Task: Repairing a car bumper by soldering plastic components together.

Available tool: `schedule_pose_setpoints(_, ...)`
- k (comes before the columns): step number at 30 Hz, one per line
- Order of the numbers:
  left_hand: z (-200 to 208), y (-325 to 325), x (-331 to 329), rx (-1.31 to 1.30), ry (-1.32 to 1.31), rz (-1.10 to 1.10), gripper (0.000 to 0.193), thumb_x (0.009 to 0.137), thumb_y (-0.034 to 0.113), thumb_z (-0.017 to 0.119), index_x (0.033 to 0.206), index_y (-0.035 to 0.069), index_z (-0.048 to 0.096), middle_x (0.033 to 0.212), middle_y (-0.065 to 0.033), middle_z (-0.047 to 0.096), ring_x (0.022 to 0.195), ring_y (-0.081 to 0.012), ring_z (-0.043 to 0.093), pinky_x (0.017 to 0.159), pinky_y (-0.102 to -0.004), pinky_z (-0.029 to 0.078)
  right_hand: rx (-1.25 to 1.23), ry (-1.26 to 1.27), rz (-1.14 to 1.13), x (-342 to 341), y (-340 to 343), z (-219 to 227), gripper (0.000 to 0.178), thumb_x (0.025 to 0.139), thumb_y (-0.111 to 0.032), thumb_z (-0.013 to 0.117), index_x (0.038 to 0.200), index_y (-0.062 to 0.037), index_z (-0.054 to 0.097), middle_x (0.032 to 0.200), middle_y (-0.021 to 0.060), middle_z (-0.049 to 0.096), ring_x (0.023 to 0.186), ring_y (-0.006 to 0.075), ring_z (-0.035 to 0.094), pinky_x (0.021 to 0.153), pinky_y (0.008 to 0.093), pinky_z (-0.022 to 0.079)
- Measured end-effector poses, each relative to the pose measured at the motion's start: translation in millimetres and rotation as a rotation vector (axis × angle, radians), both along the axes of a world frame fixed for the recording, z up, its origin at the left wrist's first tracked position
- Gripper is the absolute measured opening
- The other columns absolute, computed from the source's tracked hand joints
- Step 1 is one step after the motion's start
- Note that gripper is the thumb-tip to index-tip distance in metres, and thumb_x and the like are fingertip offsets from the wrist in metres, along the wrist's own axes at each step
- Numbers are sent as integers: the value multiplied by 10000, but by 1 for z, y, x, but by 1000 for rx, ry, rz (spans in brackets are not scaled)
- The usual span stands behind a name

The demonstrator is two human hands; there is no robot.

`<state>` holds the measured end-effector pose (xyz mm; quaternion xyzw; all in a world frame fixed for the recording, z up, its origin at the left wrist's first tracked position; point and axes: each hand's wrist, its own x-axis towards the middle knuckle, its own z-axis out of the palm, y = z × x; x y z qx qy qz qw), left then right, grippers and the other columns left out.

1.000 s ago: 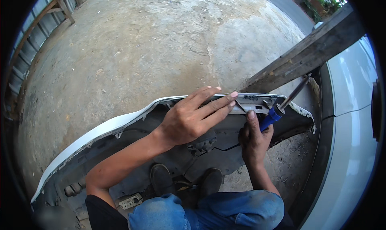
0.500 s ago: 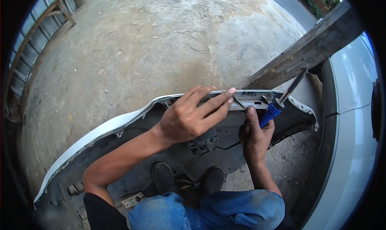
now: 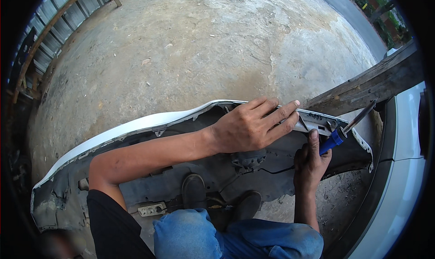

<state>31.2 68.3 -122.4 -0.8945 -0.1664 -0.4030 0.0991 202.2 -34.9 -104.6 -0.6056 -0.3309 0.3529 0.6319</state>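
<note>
A car bumper, white outside and dark inside, lies across in front of me with its inner side facing me. My left hand is open over its upper rim, palm down, fingers slightly spread toward the right. A thin dark sliver shows by those fingertips; whether they touch it I cannot tell. Just right of it, my right hand is closed round the blue handle of a soldering iron, thumb raised along it. Its metal shaft points up and right, the bent tip clear of the bumper.
A wooden beam slants behind the bumper's right end, beside a pale car body. A black cord runs from near my right hand. A power strip lies by my shoes. A wooden frame stands far left.
The whole view has shifted, so the bumper and both hands appear farther right. Both hands keep nearly the same places along the bumper, and the soldering iron stays in my right hand.
</note>
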Motion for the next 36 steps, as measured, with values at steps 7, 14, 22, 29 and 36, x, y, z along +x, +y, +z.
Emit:
schedule_pose_setpoints(7, -13, 2, -53, -130, -47, 106, 583, 782, 79, 759, 1303, 32, 501, 1331, -150, 614, 1106, -281, 666, 916, -377, 567, -13, 16, -3, 0, 0, -1, 359, 969, -331, 678, 745, -157, 457, 477, -87, 323, 349, 36, 281, 339, 242, 201)
schedule_pose_setpoints(14, -47, 1, -92, -177, -266, 199, 462, 796, -33, 755, 1199, 35, 539, 1162, -164, 693, 988, -295, 720, 777, -360, 618, 9, 18, -7, 4, -1, -4, 370, 950, -327, 705, 746, -159, 446, 471, -85, 325, 341, 38, 280, 331, 242, 205)
schedule_pose_setpoints(22, -62, 9, -84, -56, -308, 131, 402, 794, -42, 748, 1160, 34, 599, 1201, -122, 690, 906, -240, 729, 691, -318, 639, -1, 14, -15, 2, -2, -5, 364, 950, -323, 705, 763, -157, 440, 471, -79, 325, 339, 41, 287, 329, 239, 207)
schedule_pose_setpoints(29, -59, 7, -83, -85, -312, 119, 439, 760, -118, 729, 1161, 0, 596, 1119, -187, 718, 926, -280, 743, 712, -333, 641, 22, 20, -17, 2, 0, -6, 341, 957, -308, 698, 796, -150, 443, 479, -77, 321, 344, 40, 282, 330, 240, 210)
schedule_pose_setpoints(36, -62, 10, -84, -154, -364, 95, 382, 803, -84, 718, 1151, 7, 588, 1162, -137, 713, 987, -263, 730, 763, -331, 637, 23, 19, -31, 2, 1, -8, 337, 957, -302, 699, 794, -151, 445, 485, -75, 330, 350, 41, 291, 333, 241, 215)
